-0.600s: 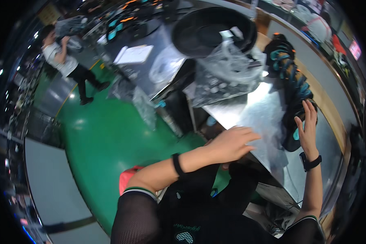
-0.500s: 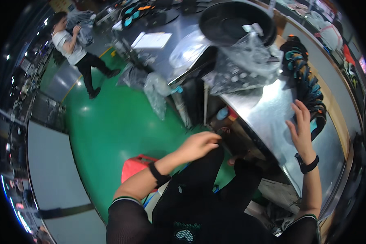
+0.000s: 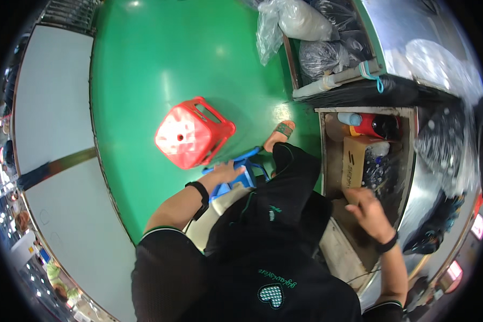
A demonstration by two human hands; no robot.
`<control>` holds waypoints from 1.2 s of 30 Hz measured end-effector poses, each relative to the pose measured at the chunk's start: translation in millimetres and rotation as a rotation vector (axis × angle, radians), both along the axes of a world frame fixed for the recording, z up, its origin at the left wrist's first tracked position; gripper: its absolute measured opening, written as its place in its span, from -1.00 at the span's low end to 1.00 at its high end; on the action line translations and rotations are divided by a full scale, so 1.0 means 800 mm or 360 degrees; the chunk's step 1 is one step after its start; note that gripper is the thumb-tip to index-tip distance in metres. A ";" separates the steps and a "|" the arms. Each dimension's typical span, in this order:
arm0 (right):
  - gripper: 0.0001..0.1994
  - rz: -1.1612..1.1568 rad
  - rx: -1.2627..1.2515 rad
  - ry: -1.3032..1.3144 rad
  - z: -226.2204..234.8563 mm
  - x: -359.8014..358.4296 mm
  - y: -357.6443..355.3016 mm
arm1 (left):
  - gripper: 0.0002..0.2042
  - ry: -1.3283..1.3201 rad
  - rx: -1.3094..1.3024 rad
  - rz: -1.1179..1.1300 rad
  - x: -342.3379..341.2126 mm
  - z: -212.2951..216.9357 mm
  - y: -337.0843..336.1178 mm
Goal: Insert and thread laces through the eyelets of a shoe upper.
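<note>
My left hand (image 3: 228, 173) is low over a blue plastic stool (image 3: 242, 177) beside my leg. Its fingers reach out over the stool's edge, and I cannot tell whether they touch it. My right hand (image 3: 369, 213) hovers at the front of a shelf under the metal workbench (image 3: 437, 185), fingers apart and holding nothing. Nearest to it is an open cardboard box (image 3: 354, 161) with a clear plastic bag of small dark items (image 3: 378, 172) inside. A light blue rolled object (image 3: 350, 118) and a red item (image 3: 365, 126) lie behind the box.
A red plastic stool (image 3: 178, 137) stands on the green floor (image 3: 139, 70). Stuffed plastic bags (image 3: 306, 21) fill another shelf at the top. On the bench lie a clear bag (image 3: 440, 134) and a dark stack (image 3: 432, 225). Grey panels (image 3: 53, 96) line the left.
The view has swung down and left, away from the bench top. My right hand has gone from above the bench to the shelf below; my left has come down to the blue stool.
</note>
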State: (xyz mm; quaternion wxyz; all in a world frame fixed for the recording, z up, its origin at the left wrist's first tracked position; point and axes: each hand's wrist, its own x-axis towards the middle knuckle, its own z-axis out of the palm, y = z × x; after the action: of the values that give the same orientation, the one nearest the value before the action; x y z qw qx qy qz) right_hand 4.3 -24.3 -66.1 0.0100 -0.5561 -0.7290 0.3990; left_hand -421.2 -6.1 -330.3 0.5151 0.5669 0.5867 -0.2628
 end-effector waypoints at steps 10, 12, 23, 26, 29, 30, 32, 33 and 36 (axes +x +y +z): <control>-0.63 -0.0244 -0.1062 0.0196 -0.125 0.057 -0.012 | -0.63 0.0139 -0.0286 0.0181 0.078 0.040 -0.114; -0.64 -0.0309 -0.1143 0.0276 -0.131 0.061 -0.013 | -0.69 0.0165 -0.0321 0.0168 0.116 0.048 -0.142; -0.58 -0.0041 -0.1358 0.0055 -0.182 0.067 -0.014 | -0.62 0.0067 0.0051 0.0139 0.111 -0.047 -0.520; -0.61 -0.0200 -0.1264 -0.0183 -0.196 0.120 -0.047 | -0.36 0.0204 0.0216 0.0241 0.075 -0.073 -0.196; -0.62 -0.0243 -0.1244 -0.0093 -0.220 0.100 -0.026 | -0.13 0.0692 0.0720 -0.0536 -0.050 -0.085 0.004; -0.61 -0.0244 -0.1271 -0.0221 -0.220 0.091 -0.018 | -0.11 0.0794 0.0725 -0.0898 -0.064 -0.091 0.071; -0.58 -0.0137 -0.1237 -0.0317 -0.235 0.069 -0.003 | -0.26 0.0765 0.0529 -0.1418 -0.121 -0.117 0.146; -0.57 -0.0089 -0.1186 -0.0352 -0.243 0.066 -0.004 | -0.38 0.0719 0.0260 -0.1719 -0.123 -0.126 0.188; -0.59 0.0098 -0.0940 -0.0323 -0.249 0.022 0.015 | -0.55 0.0466 0.0323 -0.1497 -0.173 -0.183 0.198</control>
State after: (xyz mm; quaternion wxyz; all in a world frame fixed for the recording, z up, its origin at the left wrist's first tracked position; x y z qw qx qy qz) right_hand 21.6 -12.2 -265.5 -0.2367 -0.5497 -0.5954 0.5360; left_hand -559.3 152.3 -476.6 0.1952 0.7744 0.3564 -0.4849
